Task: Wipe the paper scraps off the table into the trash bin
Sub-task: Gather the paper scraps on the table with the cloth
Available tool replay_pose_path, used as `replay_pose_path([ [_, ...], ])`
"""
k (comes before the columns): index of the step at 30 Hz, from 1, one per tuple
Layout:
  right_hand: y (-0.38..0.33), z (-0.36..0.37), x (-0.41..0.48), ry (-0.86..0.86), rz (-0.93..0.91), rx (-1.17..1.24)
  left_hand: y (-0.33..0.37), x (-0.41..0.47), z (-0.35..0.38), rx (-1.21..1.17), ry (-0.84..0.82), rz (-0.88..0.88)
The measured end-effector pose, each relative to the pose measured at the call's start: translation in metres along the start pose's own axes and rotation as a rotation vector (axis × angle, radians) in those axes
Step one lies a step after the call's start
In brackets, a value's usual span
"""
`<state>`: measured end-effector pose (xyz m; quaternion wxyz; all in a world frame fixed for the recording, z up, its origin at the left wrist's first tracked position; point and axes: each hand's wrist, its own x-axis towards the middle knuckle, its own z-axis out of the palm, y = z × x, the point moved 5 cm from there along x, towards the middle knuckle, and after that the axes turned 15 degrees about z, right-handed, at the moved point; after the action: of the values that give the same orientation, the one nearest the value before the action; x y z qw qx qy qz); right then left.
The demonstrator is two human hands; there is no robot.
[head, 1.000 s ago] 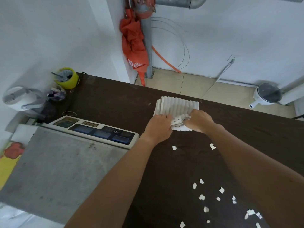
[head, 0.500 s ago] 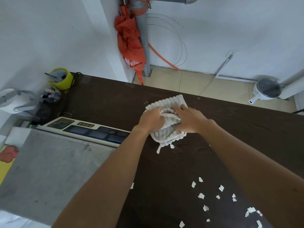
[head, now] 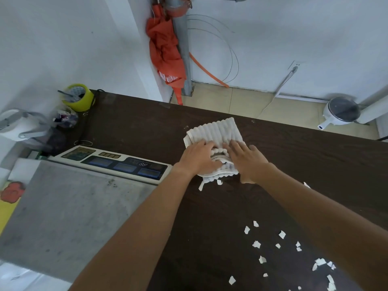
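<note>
A white ribbed cloth (head: 216, 131) lies folded on the dark wooden table (head: 136, 124), near its far edge. My left hand (head: 197, 157) and my right hand (head: 246, 159) both press flat on the cloth's near half, fingers spread over its folded layers. Several white paper scraps (head: 257, 244) are strewn on the table at the lower right, nearer me than the cloth. One scrap (head: 219, 182) sits just under the cloth's near edge. No trash bin is in view.
A weighing scale (head: 63, 206) with a grey platform and a display panel fills the table's left part. A yellow tape roll (head: 80, 97) and a white kettle (head: 19, 124) stand at the far left. Beyond the table, a white appliance (head: 338, 111) rests on the floor.
The cloth, bunched up between my hands half a second ago, now lies folded flat on the table with both palms pressing on it.
</note>
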<state>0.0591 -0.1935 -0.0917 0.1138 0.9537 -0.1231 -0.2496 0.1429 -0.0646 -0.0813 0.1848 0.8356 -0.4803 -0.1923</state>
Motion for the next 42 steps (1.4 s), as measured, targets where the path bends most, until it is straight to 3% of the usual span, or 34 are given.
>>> replay_pose_path([
  [3,-0.002,0.004,-0.002,0.139,0.006,0.021,0.002,-0.003,0.001,0.052,-0.021,0.025],
  [7,0.005,-0.015,-0.002,0.248,0.002,0.312,0.012,-0.007,0.005,0.174,0.012,0.064],
  [13,0.023,-0.028,0.003,0.118,0.174,0.696,0.014,-0.006,0.002,0.238,0.008,0.072],
  [19,0.021,-0.011,0.006,-0.041,0.378,0.997,-0.01,-0.004,-0.011,-0.041,-0.103,-0.113],
  [23,0.011,-0.009,0.001,-0.128,0.42,1.104,-0.02,-0.009,-0.012,-0.189,-0.05,-0.212],
  [25,0.004,-0.014,-0.002,-0.216,0.408,1.125,-0.028,-0.014,-0.008,-0.264,-0.106,-0.303],
  [28,-0.007,-0.02,-0.008,-0.299,0.351,1.088,-0.034,-0.019,-0.004,-0.196,-0.22,-0.332],
  [34,-0.019,-0.017,-0.021,-0.274,0.287,0.967,-0.008,-0.033,-0.012,0.167,-0.208,-0.209],
  [42,-0.022,0.003,-0.056,-0.276,0.256,0.925,0.023,-0.066,0.019,0.221,-0.265,-0.189],
])
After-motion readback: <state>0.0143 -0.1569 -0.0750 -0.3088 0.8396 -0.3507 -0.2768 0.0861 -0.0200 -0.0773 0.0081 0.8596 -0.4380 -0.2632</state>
